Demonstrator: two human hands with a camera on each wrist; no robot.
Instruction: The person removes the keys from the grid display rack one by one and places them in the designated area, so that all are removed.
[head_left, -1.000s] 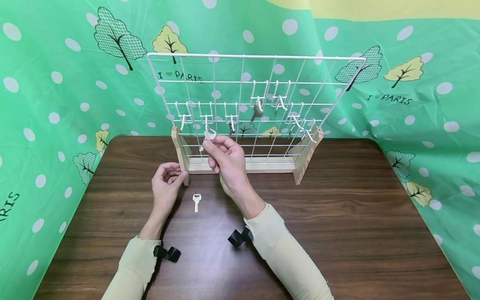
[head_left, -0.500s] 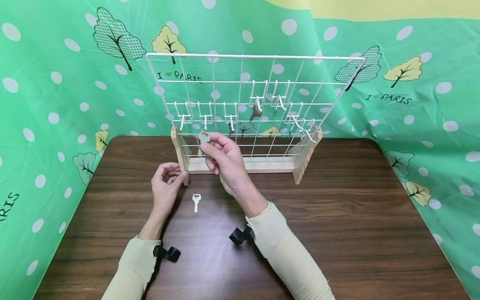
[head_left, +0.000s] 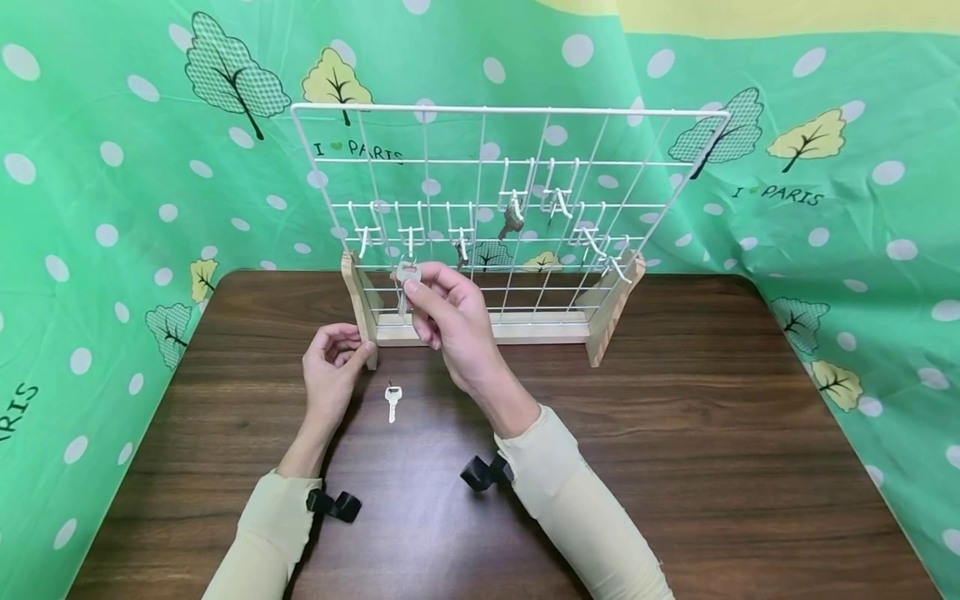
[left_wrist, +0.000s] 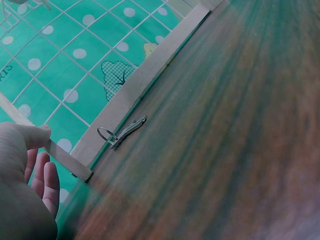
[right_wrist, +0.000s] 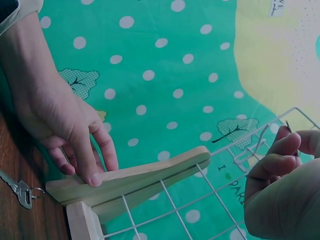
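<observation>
My right hand (head_left: 463,325) pinches a silver key (head_left: 408,273) by its head between thumb and fingers. The key is just below a white wire hook (head_left: 410,242), second from the left on the lower row. Its ring is near the hook tip; I cannot tell whether it is on the hook. My left hand (head_left: 333,367) holds the left wooden leg (head_left: 360,300) of the white wire grid rack (head_left: 510,110), with the thumb on its front edge. In front of the rack, a second key (head_left: 393,403) with a ring (left_wrist: 106,134) lies on the table.
Other hooks carry dark keys (head_left: 512,221), one of them on the upper row. The leftmost hook (head_left: 365,242) shows no key. A brown wooden table (head_left: 712,467) extends around the rack, and a green patterned cloth (head_left: 825,250) hangs behind.
My right hand has brought the key a little left and down, and the key has turned beneath the hook. My left hand stays on the rack's leg.
</observation>
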